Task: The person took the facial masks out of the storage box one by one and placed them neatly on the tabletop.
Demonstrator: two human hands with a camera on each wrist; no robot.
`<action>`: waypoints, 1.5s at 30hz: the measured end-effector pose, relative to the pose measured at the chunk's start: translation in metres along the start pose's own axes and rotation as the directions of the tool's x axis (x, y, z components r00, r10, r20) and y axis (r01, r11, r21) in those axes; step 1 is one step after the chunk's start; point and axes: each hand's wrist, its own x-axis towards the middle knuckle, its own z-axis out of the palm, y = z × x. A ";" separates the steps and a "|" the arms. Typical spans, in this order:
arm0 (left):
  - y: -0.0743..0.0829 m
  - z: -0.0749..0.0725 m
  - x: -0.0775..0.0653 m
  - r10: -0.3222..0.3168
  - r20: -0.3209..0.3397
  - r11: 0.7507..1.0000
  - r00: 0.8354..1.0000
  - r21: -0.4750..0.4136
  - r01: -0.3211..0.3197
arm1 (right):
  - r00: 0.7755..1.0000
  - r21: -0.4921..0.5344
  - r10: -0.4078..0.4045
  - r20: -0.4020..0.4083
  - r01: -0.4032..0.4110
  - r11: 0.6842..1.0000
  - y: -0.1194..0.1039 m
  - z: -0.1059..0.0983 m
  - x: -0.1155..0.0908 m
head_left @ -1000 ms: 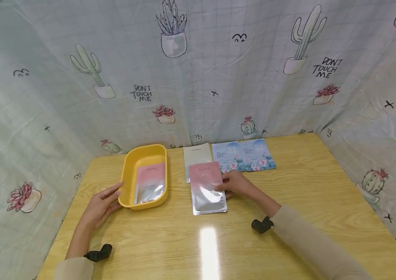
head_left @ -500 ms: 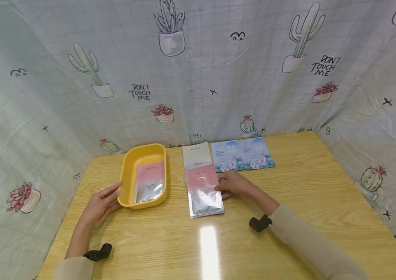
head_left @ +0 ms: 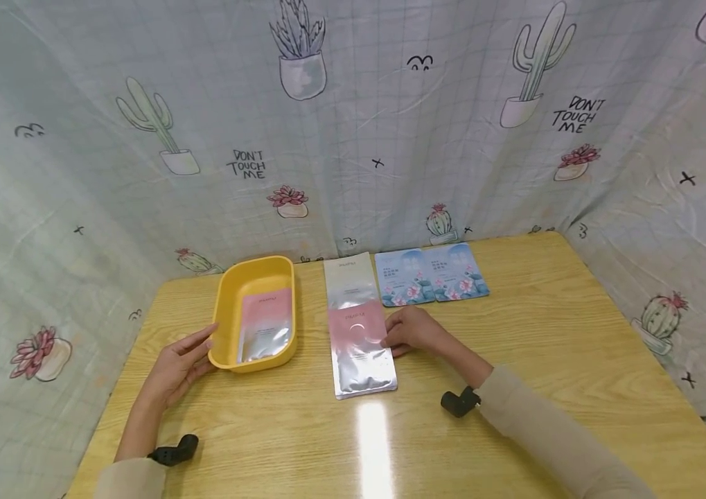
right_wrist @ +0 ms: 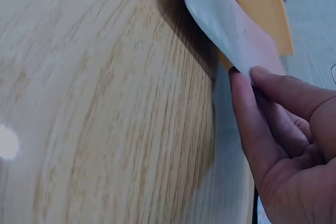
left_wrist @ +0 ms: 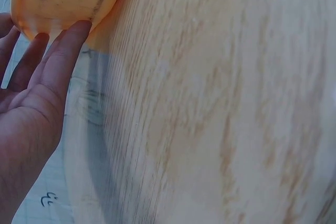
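My right hand [head_left: 411, 330] pinches the right edge of a pink and silver face mask packet [head_left: 359, 339] between thumb and fingers. In the right wrist view the packet [right_wrist: 236, 30] bends a little and stands off the wood, with a shadow below it. Its top overlaps the lower end of a cream and silver packet [head_left: 350, 284]. At the left, the fingers of my left hand [head_left: 178, 367] touch the near left side of a yellow tray [head_left: 259, 272], fairly straight in the left wrist view. Inside the tray lies another pink and silver packet [head_left: 267, 322].
Two blue flowered packets [head_left: 401, 277] lie side by side at the back, right of the cream one. A cactus-print curtain [head_left: 353, 138] hangs behind and at both sides of the wooden table [head_left: 515, 326]. Light glares off the table's front middle.
My right hand has drawn the pink packet toward me and slightly left, uncovering more of the cream packet. The left hand and the tray stay nearly still.
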 end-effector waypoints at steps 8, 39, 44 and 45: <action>0.001 0.001 -0.001 0.009 0.018 0.999 1.000 -0.043 -0.009 | 0.998 0.028 0.059 -0.026 -0.058 0.998 0.000 0.002 0.000; 0.002 0.001 0.001 -0.012 0.002 0.998 1.000 -0.068 0.013 | 0.993 -0.122 0.072 -0.096 -0.084 0.989 0.003 0.010 0.001; 0.002 -0.001 0.001 -0.014 -0.001 0.999 1.000 -0.048 0.013 | 0.995 -0.189 0.042 -0.094 -0.059 0.980 0.004 0.010 0.000; 0.001 -0.001 0.001 -0.012 0.001 0.999 1.000 -0.045 0.012 | 0.995 -0.197 0.037 -0.089 -0.054 0.979 0.003 0.010 0.000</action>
